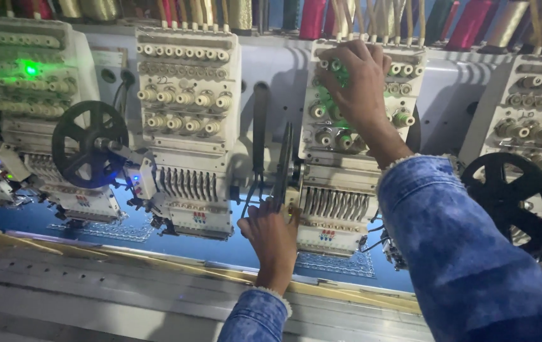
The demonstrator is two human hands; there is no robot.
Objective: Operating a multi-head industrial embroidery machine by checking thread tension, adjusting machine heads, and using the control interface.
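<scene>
Hands [271, 237] [354, 79] on embroidery machine head [340, 183]

I am standing in an embroidery workshop: a row of multi-needle embroidery heads [188, 126] with tension knobs [182, 98] runs along one long machine, thread cones [312, 18] stand above, and blue fabric [220, 247] lies stretched under the needle bars [185, 183], stitched with pale patterns.

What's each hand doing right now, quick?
Left hand: closed on the side of the embroidery head.
Right hand: open, fingers spread on the tension knobs, holding nothing.
</scene>
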